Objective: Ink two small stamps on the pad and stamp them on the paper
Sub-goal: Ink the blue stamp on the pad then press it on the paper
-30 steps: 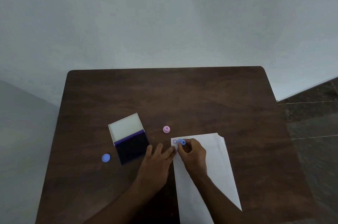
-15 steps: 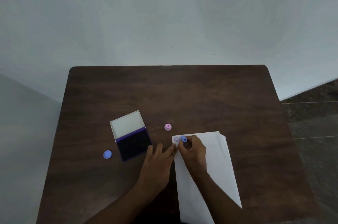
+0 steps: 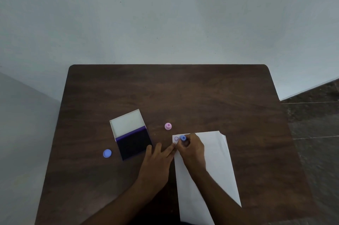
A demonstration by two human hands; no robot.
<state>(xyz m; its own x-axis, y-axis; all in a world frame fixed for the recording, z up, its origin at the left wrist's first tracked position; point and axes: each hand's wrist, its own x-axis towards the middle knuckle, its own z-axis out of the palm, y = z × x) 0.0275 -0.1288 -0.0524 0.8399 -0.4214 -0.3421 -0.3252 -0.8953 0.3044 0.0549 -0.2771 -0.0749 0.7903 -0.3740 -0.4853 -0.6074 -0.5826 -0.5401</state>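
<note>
Nearest the viewer, the sheet of paper (image 3: 216,162) runs from 6 o'clock up toward the middle of the table (image 3: 165,87), laid lengthwise so its far end sits within easy reach of both hands.

The left hand (image 3: 157,160) lies flat with its fingers (image 3: 169,149) straight. The fingertips reach the paper's left edge, most likely to pin the sheet so it does not slide under the stamping pressure.

Just beside it at 3 o'clock, the right hand (image 3: 191,149) curls its fingers round the blue stamp (image 3: 183,138) and holds it upright on the far left corner of the paper. It looks pressed down, though the view is too small to be sure the face touches.

Immediately at 9 o'clock of that stamp is a small round purple print (image 3: 176,139), so this seems to be the second impression, placed next to the first.

A little farther, at 11 o'clock of the stamp, the pink stamp (image 3: 168,126) stands on the bare table, just off the paper's corner, set aside.

To the left, at 9 o'clock of the hands, the ink pad (image 3: 134,144) lies open, its white lid (image 3: 127,123) folded back on the far side so the dark pad faces the person.

A blue cap (image 3: 107,153), perhaps the stamp's cover, rests at 9 o'clock of the pad.
</note>
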